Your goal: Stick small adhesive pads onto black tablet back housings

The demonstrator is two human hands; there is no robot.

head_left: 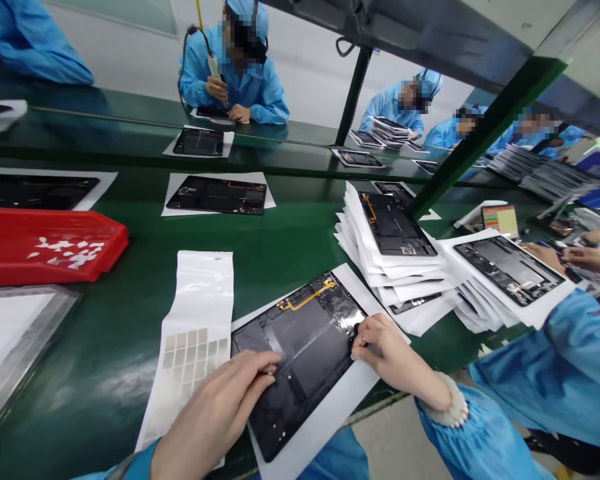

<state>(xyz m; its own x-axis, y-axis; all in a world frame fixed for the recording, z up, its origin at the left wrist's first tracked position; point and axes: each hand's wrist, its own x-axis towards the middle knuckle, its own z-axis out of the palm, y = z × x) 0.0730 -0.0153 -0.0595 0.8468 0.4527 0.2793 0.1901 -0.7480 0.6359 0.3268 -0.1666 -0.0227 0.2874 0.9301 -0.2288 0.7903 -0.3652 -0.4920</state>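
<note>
At lower centre, the tablet housing [300, 353] lies on white paper [325, 407], the left hand [230, 393] over its left edge, the right hand [390, 350] at its right edge, fingertips pinched, any grasped piece indiscernible.

Room bright, light cool, even, seemingly from above; lamps themselves out of sight. Soft whitish glare smeared across glossy green bench [125, 383] toward 8 o'clock; harder glints on silver foil [347, 311], just off centre toward 4 or 5. Shelf underside [430, 40] shadowed at 1. Near middle fairly crisp, far end soft past 2. Faces pixelated, 11 to 2. Edges stretched, lines slanting, wide-angle fashion.
</note>
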